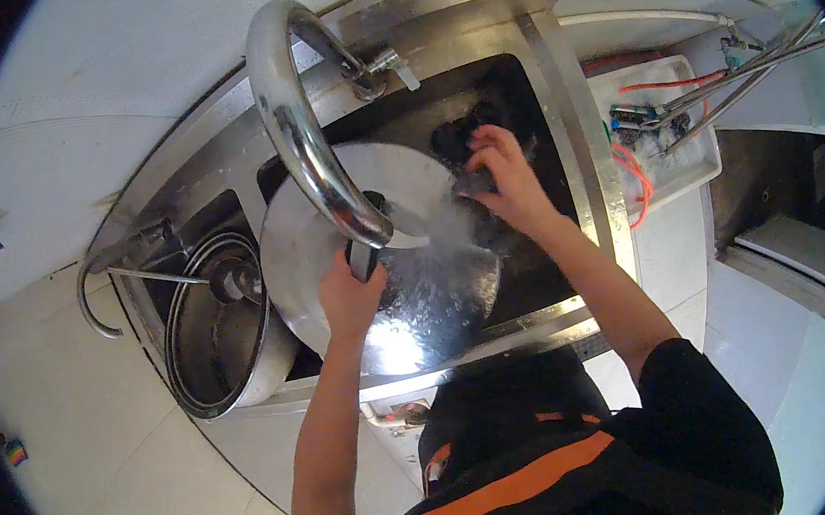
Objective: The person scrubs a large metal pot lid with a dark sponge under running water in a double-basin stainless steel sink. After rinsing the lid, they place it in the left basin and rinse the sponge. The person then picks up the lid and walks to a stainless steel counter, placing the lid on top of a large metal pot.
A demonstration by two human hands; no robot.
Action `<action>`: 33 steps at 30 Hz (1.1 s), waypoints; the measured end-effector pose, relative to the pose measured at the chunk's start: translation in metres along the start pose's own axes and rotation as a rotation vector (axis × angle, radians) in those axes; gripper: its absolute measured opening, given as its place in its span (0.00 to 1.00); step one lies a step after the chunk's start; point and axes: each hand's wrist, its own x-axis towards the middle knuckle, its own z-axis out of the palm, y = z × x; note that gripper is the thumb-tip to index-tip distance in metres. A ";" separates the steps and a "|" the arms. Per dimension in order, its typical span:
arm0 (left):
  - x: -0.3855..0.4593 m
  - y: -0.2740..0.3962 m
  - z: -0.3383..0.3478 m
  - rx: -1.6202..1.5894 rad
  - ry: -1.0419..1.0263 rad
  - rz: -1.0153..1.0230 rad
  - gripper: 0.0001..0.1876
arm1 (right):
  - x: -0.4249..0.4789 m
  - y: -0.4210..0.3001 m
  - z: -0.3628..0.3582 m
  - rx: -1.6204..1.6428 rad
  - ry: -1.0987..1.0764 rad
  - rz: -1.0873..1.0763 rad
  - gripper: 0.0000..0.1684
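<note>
A large round metal lid [437, 308] lies tilted over the sink basin [534, 267], wet and shining under running water. My left hand [353, 298] is closed around the black-and-metal handle [362, 259] at its middle. Just above hangs the mouth of a curved chrome faucet [283, 105], which hides part of the lid and handle. My right hand [510, 183] is over the basin by the lid's right edge, its fingers bent. Whether it holds something small and dark is too blurred to tell. Beyond its fingertips, a dark patch [456, 136] shows in the basin.
A deep metal pot [222, 345] stands at the left, partly over a smaller basin, with a long-handled ladle [230, 280] inside. A second, thinner faucet [89, 299] curves beside it. On the right sit a white plastic tub [707, 151], an orange-red cord [634, 174] and metal rods [748, 75].
</note>
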 end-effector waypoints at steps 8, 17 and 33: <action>0.000 0.001 0.000 -0.011 -0.004 -0.012 0.20 | -0.024 -0.047 0.024 -0.425 -0.204 -0.034 0.35; 0.000 -0.004 0.002 -0.015 -0.016 -0.007 0.21 | -0.054 -0.034 0.046 -0.106 -0.006 -0.022 0.34; 0.016 -0.012 0.009 -0.038 0.021 0.022 0.21 | -0.036 -0.026 0.058 -0.382 -0.047 -0.177 0.27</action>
